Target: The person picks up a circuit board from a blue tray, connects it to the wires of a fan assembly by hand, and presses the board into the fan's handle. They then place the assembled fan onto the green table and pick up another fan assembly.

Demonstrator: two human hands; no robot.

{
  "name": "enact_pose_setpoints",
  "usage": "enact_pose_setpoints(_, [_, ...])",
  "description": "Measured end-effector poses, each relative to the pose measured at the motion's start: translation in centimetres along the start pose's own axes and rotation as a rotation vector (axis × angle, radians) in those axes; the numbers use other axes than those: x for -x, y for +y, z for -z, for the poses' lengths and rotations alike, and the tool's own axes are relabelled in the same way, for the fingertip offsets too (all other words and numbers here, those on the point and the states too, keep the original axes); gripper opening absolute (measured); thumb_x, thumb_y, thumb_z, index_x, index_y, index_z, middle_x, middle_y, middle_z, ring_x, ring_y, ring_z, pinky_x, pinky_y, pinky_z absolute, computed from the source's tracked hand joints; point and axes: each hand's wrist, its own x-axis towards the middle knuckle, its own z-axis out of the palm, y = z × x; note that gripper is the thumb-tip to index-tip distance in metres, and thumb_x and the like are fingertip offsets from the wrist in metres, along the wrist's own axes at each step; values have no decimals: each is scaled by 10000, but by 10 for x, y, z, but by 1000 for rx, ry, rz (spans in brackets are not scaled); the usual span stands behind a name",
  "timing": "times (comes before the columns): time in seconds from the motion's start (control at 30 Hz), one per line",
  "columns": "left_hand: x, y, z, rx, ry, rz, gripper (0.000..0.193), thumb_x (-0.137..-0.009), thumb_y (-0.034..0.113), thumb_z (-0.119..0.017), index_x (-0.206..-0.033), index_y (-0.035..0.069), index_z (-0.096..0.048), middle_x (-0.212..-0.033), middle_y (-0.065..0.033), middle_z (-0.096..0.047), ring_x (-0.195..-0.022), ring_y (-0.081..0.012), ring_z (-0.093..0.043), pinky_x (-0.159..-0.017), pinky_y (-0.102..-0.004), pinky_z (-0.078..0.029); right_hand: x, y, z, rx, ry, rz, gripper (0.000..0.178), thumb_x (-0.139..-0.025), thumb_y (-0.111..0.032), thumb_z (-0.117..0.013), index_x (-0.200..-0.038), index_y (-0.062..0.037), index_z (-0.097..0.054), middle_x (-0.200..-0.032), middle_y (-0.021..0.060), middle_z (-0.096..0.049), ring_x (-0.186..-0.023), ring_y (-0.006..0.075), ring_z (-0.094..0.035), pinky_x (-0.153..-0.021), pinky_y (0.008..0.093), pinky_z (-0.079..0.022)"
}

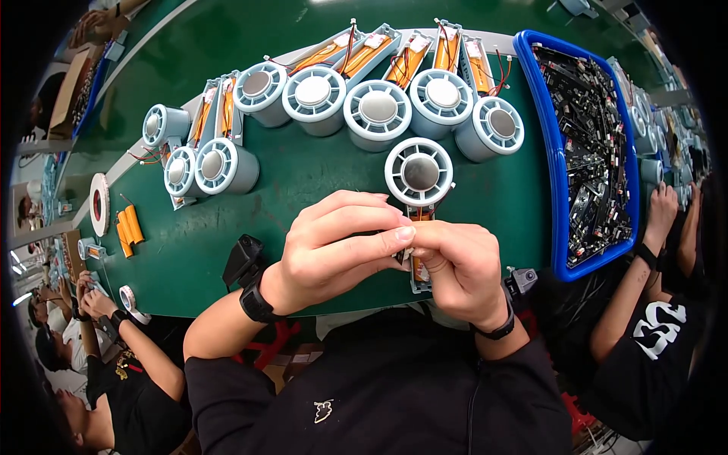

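My left hand [341,239] and my right hand [459,262] meet in front of me, thumbs and fingertips pinched together. Whatever lies between them is small and mostly covered by the fingers. Beneath them is a light-blue handheld fan body [419,171], its round grilled head pointing away from me and its open handle toward me. An orange battery [421,274] shows in that handle, partly hidden by my right hand. Several similar fan bodies [378,114] stand in an arc beyond, with open handles, orange batteries and red and black wires.
A blue bin [557,174] of small black circuit boards [595,152] stands on the right of the green table [318,174]. At left lie loose orange batteries [130,225] and a tape roll [99,204]. Co-workers sit on both sides, an arm [633,280] close by on the right.
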Motion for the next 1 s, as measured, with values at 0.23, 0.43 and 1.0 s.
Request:
enact_pose_setpoints(0.23, [-2, -1, 1, -29, -29, -1, 460, -752, 100, -916, -1174, 38, -744, -1125, -138, -746, -1020, -302, -732, -949, -462, -618, 2, -3, -9, 62, 117, 110, 186, -880, 96, -674, -1055, 32, -683, -845, 133, -729, -695, 283, -732, -612, 336, -561])
enact_pose_setpoints(0.43, [-2, -2, 1, -44, -32, -11, 441, -753, 91, -913, -1158, 37, -749, -1109, -141, -753, -1005, -306, -737, -945, -464, -620, 3, -12, -7, 206, 113, 72, 184, -866, 104, -677, -1033, 27, -679, -852, 133, -731, -703, 297, -735, -609, 343, -563])
enact_pose_setpoints(1.0, [4, 4, 2, -162, 32, -50, 459, -686, 41, -928, -1110, 32, -752, -1074, -135, -751, -940, -309, -706, -805, -409, -622, 7, -26, -27, 405, 203, 46, 196, -899, -1, -746, -1087, 48, -722, -962, 183, -764, -625, 272, -700, -568, 315, -528])
